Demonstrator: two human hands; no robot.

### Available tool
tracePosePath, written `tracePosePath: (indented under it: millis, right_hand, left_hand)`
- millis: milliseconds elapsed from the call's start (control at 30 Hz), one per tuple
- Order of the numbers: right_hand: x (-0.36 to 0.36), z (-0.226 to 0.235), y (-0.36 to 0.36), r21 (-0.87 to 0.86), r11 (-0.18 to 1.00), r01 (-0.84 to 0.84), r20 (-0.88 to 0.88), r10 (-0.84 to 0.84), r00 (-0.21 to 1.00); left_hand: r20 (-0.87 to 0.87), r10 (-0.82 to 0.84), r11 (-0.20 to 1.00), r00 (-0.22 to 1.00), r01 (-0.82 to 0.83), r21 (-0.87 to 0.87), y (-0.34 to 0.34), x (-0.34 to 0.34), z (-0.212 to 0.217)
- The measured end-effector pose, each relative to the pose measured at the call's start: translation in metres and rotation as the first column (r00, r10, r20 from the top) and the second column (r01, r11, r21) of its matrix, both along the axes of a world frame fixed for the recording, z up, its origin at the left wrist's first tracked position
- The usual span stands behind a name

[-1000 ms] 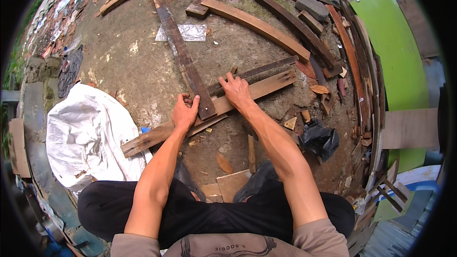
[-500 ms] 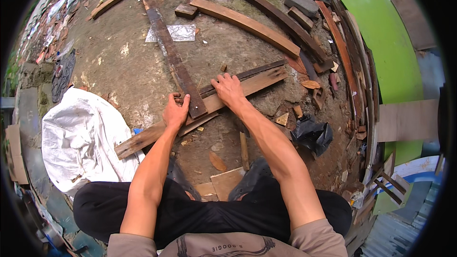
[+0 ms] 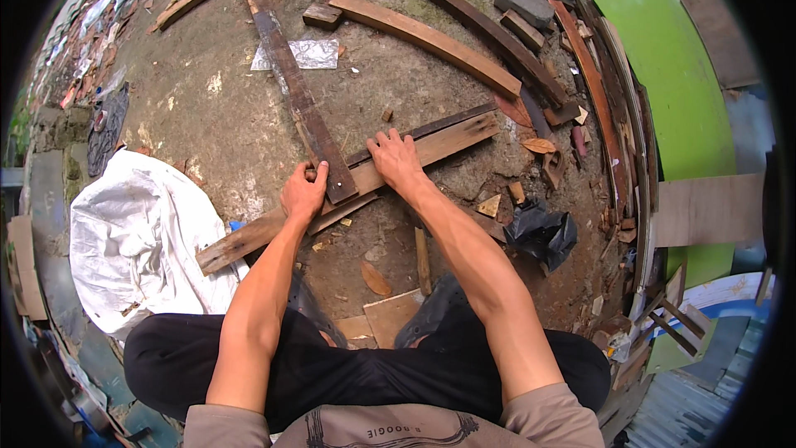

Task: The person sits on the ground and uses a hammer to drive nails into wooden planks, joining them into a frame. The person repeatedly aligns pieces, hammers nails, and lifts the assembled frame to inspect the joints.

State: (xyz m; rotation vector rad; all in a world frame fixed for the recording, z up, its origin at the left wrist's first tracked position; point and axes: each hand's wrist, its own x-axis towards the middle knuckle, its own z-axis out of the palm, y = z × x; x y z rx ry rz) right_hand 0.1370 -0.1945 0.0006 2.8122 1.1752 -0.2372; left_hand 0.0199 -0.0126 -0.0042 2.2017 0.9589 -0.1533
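A long dark wooden plank (image 3: 292, 87) runs away from me, its near end lying across a lighter, weathered wooden board (image 3: 448, 141). Against the left edge of that near end is my left hand (image 3: 304, 191), thumb on the plank and fingers curled in beside it. My right hand (image 3: 395, 159) lies over the lighter board just right of the crossing, its fingers bent over the far edge. A thin dark strip of wood (image 3: 452, 123) runs along that far edge. Beneath the crossing, a short piece of wood (image 3: 344, 211) shows in part.
A white sack (image 3: 141, 241) lies at the left, touching the board's left end. Loose beams (image 3: 427, 37) and offcuts lie beyond my hands. A black plastic bag (image 3: 541, 235) sits right of my right forearm. Stacked planks (image 3: 618, 108) and a green panel (image 3: 672, 83) line the right.
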Motion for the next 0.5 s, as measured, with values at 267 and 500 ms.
tracePosePath:
  millis: [267, 500]
  right_hand:
    - [0.000, 0.013, 0.000, -0.049, 0.999, -0.004, -0.119, -0.002, 0.993]
    - [-0.001, 0.011, 0.000, -0.002, 1.000, 0.020, -0.102, -0.020, 0.995]
  left_hand:
    - [-0.013, -0.013, 0.999, 1.000, 0.014, 0.035, -0.003, 0.000, 0.004]
    - [-0.108, -0.018, 1.000, 0.994, 0.019, 0.000, 0.002, 0.009, 0.003]
